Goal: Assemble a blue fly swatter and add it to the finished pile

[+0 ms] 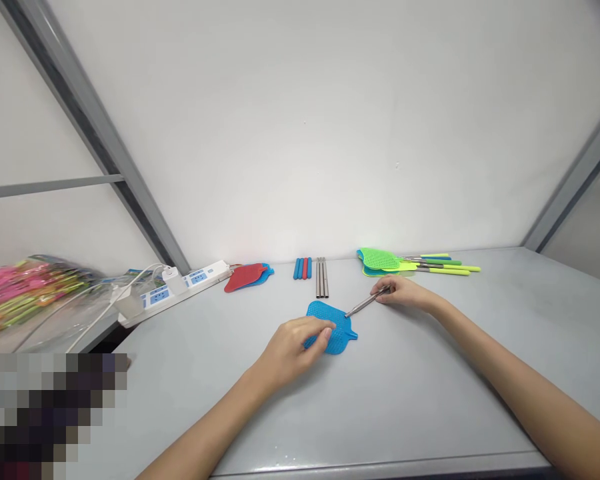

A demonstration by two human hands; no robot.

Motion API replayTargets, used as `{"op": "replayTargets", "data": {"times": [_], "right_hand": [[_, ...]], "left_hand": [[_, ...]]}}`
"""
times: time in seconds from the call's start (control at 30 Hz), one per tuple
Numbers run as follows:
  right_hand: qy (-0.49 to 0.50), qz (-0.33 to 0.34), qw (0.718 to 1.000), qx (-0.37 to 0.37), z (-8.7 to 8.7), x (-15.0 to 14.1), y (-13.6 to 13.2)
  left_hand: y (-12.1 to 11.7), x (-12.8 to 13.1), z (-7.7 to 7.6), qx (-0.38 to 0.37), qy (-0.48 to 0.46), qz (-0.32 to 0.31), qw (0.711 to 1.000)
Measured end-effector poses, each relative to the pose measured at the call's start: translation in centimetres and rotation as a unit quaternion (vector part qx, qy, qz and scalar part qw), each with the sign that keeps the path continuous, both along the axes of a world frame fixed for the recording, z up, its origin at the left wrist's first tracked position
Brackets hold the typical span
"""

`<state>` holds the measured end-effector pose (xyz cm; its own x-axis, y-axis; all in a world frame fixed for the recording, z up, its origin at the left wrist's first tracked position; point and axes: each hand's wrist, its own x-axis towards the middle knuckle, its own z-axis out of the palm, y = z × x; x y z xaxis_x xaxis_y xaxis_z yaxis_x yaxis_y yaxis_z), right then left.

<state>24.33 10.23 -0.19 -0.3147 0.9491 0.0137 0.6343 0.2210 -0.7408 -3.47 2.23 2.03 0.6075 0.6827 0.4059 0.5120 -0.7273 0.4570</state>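
Note:
A blue fly swatter head rests low over the table, its short neck pointing right. My left hand lies across its near left part, thumb and index fingertips close together on the mesh; the other fingers are hidden. In my right hand, closed around one end, is a thin metal rod. The rod's other end slants down left to the upper right edge of the blue head; whether they touch I cannot tell. Behind the head, several metal rods lie side by side, next to blue and red grip sleeves.
Red and blue swatter heads lie at back left, by a white power strip with plugs and cables. Swatters with green and blue heads are piled at back right. Plastic-wrapped colourful items sit far left. A white wall stands behind.

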Motion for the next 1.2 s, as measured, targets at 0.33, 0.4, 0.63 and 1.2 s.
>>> {"op": "replayTargets", "data": {"times": [0.33, 0.4, 0.63, 1.2], "right_hand": [[-0.013, 0.084, 0.995, -0.047, 0.2, 0.5, -0.4], [-0.012, 0.093, 0.994, -0.063, 0.3, 0.4, -0.4], [-0.03, 0.104, 0.989, -0.104, 0.8, 0.5, -0.6], [0.036, 0.106, 0.974, -0.199, 0.7, 1.2, -0.6]], "left_hand": [[2.2, -0.9, -1.2, -0.044, 0.003, 0.057, 0.997], [2.3, -1.0, -1.4, -0.06, -0.008, 0.054, 0.997], [2.0, -0.6, -1.5, -0.062, -0.019, 0.02, 0.998], [1.8, -0.9, -1.5, 0.026, 0.135, 0.064, 0.988]]}}
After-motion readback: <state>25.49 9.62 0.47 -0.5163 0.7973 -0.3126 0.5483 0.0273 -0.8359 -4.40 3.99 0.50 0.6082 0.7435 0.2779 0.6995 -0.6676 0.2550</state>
